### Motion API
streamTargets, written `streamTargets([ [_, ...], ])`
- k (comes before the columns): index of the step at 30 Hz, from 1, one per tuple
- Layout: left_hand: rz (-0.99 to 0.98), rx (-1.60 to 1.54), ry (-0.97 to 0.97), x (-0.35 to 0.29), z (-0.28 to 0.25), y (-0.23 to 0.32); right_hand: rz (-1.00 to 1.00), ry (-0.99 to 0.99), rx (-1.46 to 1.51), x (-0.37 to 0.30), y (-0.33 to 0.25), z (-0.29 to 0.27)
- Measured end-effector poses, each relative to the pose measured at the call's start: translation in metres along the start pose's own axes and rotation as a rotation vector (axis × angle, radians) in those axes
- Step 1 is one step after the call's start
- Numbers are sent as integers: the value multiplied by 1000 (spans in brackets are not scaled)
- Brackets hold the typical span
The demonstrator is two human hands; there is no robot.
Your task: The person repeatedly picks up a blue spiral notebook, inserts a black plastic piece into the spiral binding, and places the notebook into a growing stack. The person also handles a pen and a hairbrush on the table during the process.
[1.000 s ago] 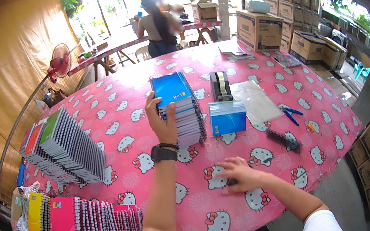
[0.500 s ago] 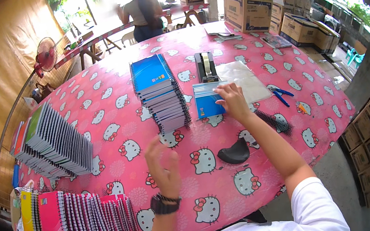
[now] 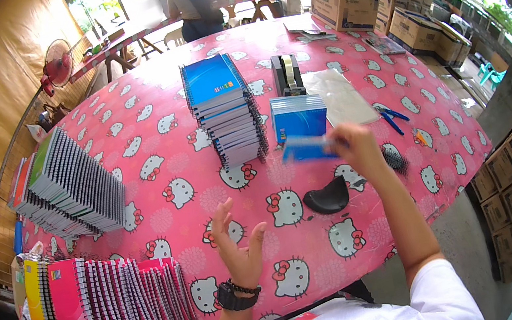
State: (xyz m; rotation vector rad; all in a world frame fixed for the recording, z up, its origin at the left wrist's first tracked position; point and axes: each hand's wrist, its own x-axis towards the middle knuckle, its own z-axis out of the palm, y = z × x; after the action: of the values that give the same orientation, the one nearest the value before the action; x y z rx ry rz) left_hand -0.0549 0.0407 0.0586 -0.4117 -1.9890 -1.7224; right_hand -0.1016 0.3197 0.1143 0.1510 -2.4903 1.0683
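My right hand (image 3: 356,147) is closed on a thin blue notebook (image 3: 309,149), blurred by motion and tilted just in front of a small stack of blue notebooks (image 3: 300,118). Over the near part of the table, my left hand (image 3: 237,246) hovers empty, its thumb and fingers apart. A tall stack of blue spiral notebooks (image 3: 212,83) stands left of the small stack. Directly behind the small stack sits a black tape dispenser (image 3: 288,78). Blue-handled pliers (image 3: 392,117) and a pale flat sheet (image 3: 343,98) lie to the right.
A black curved object (image 3: 327,197) and dark wire coils (image 3: 395,158) lie near my right forearm. Green-covered (image 3: 69,183) and pink (image 3: 115,306) notebook stacks occupy the left. Cardboard boxes (image 3: 344,4) stand at the far right; a person (image 3: 198,5) is beyond the table (image 3: 171,257).
My right hand has lifted a blue notebook off the small stack and drawn it toward me. My left hand has opened wider and shifted slightly right. The view has shifted a little.
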Motion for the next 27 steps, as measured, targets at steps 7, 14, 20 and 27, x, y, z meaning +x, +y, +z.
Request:
streamTargets([
  [7,-182,-7,-428,-21,-3,-24,-104,-145,177,-109,-42,44],
  [14,-350,-267,-363,-51,-2,-51,289,19,730,-126,-47,94],
  [20,348,441,-311,-37,28,4,233,-54,733,-120,-35,85],
  [27,411,419,-523,-5,17,8,165,195,-367,-60,109,-43],
])
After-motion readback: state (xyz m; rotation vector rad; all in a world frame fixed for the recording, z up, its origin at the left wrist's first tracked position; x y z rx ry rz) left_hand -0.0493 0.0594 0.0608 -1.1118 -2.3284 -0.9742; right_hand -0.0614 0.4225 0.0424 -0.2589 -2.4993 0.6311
